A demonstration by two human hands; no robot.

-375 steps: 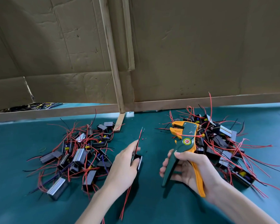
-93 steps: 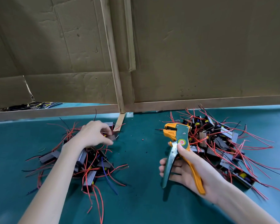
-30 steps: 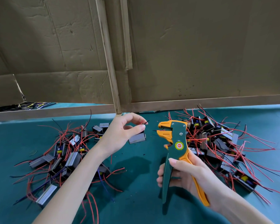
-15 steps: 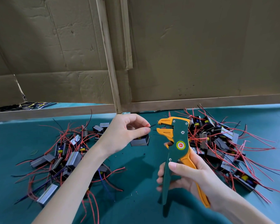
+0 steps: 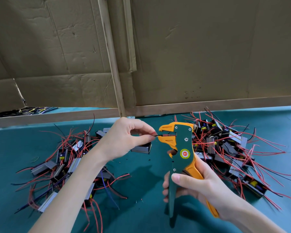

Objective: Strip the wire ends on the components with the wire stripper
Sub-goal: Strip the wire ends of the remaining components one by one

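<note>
My left hand pinches the short wires of a small grey component, which hangs just under my fingers. The wire ends reach into the orange jaws of the green and orange wire stripper. My right hand grips the stripper's handles and holds the tool upright above the table, jaws pointing left.
A pile of grey components with red and black wires lies on the left of the green mat, a second pile on the right behind the stripper. A cardboard wall with a wooden rail closes the back.
My left hand has brought the component's wire ends rightward into the stripper's jaws. The stripper has stayed upright in my right hand.
</note>
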